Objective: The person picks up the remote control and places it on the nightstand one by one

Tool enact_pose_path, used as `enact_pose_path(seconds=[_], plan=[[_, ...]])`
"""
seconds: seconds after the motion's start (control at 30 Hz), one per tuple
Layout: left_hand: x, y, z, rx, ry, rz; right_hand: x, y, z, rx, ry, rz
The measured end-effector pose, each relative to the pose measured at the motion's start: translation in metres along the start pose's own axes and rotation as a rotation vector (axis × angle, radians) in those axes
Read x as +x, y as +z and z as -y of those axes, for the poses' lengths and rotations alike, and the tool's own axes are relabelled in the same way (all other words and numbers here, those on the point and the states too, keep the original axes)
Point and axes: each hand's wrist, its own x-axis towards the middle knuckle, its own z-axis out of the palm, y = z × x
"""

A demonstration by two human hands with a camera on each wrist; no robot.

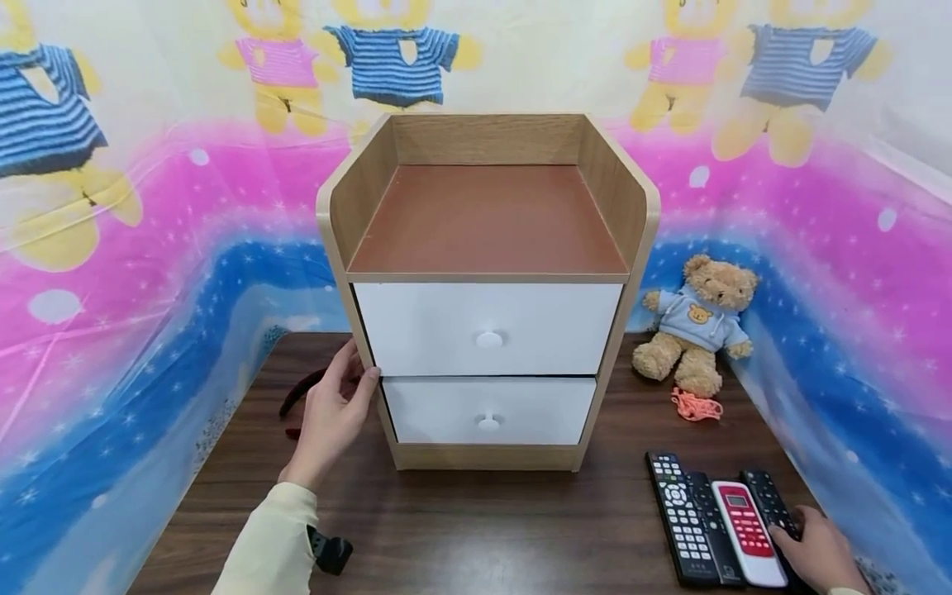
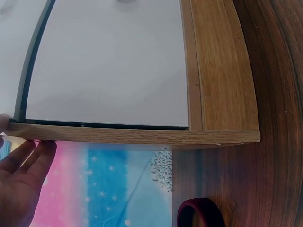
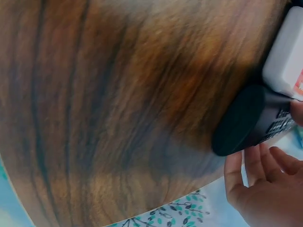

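A small wood-tone cabinet [image 1: 488, 457] with two white drawers stands upright on the table. Both the upper drawer [image 1: 424, 330] and the lower drawer [image 1: 431, 413] are pushed in, each with a round white knob. My left hand [image 1: 332, 420] holds the cabinet's left side panel, thumb at the front edge, fingertips against the outer face [image 2: 31, 177]. At the lower right, my right hand [image 1: 818, 549] grips a black remote [image 1: 762, 492] by its long sides. Next to it lie a white remote with a red face [image 1: 751, 529] and two more black remotes [image 1: 680, 529].
Behind my left hand lies a dark red curved band [image 2: 208, 213], partly hidden in the head view. A teddy bear [image 1: 699, 322] in a light blue hoodie sits at the back right, with a coral-coloured tangle [image 1: 697, 405] at its feet. Printed cloth surrounds the brown table [image 1: 461, 529].
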Motion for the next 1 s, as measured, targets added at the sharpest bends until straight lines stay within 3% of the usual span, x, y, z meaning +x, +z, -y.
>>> enact_pose_path(seconds=[0.2, 0.4, 0.7, 0.87, 1.0], plan=[[0.0, -0.001, -0.002, 0.022, -0.001, -0.001, -0.004, 0.0, 0.005, 0.036, 0.049, -0.026], [0.001, -0.002, -0.004, 0.019, -0.017, 0.003, -0.004, -0.006, 0.004, 0.059, -0.026, -0.053], [0.001, -0.001, -0.003, 0.014, -0.023, 0.005, -0.005, -0.016, 0.002, 0.084, -0.044, -0.009], [0.001, -0.001, -0.003, 0.013, -0.021, 0.006, -0.009, -0.026, 0.007, 0.1, -0.067, -0.035], [0.001, -0.002, -0.003, 0.022, -0.004, 0.001, -0.017, -0.043, 0.018, 0.125, -0.141, -0.084]])
